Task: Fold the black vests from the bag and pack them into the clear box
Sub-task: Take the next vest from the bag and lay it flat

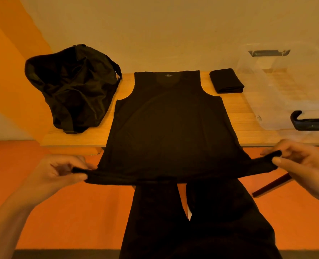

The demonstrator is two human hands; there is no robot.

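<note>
Pinching the two hem corners of the black vest (166, 118), the hands draw its lower edge taut in the air just past the near edge of the surface (244, 126). The left hand (61, 171), at lower left of centre, grips one corner between thumb and curled fingers. The right hand (300, 161), at the right of the frame, grips the other corner the same way. The rest of the vest lies flat and face up in the middle of the frame, its shoulder straps reaching the far edge of the surface by the wall. The stretched hem hangs over the person's dark trouser legs (192, 221) at bottom centre. A crumpled black bag (72, 86) sits on the left end of the surface, in the upper left of the frame. Its right side lies just beside the vest's left armhole, with only a thin strip of wood between them. A folded vest (226, 81) rests right of the upper centre, near the spread vest's right strap but apart from it. The clear box (285, 90) fills the right end of the surface, close beside the folded vest, with a black handle (311, 125) at the frame's right edge. Bare wood shows in front of the bag and in a wedge between the vest's right side and the box. Orange floor (80, 212) spreads below.
</note>
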